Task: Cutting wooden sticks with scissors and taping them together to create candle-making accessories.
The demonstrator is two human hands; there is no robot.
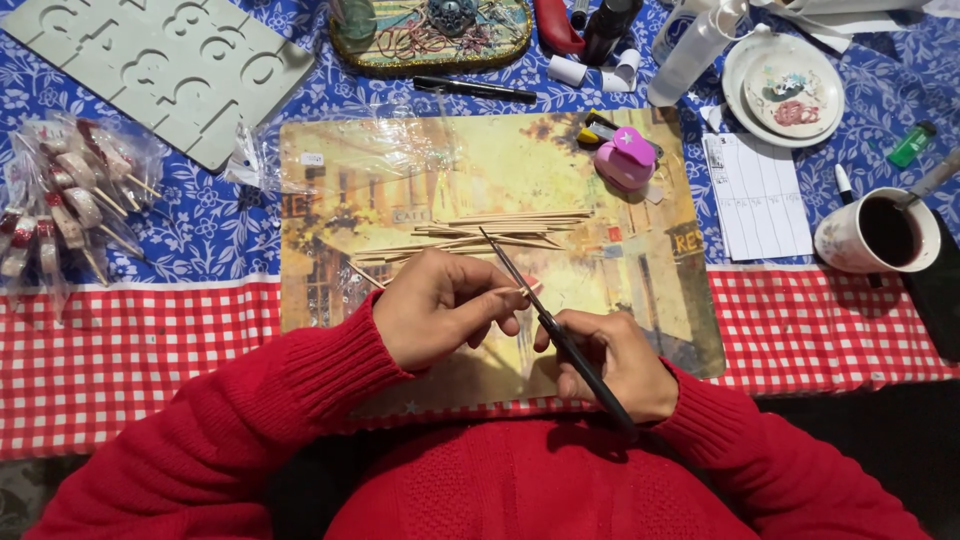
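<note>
Cloth-covered table [150, 340] carries placemat [640, 300], mug [880, 235], mould [160, 65].

The person wore a bright red knitted sweater with long sleeves; ribbed cuffs ended at the wrists of the left hand [440, 310] and the right hand [612, 362], both bare, and a cable-like pattern ran down the chest

I see both my arms in red sleeves coming in from the bottom edge, forearms angled toward each other. My left hand [440, 308] lies palm down, fingers curled with the tips pinched together toward the right. My right hand [610, 362] sits just beside it, a little lower, fingers folded in a closed grip, knuckles up
</note>
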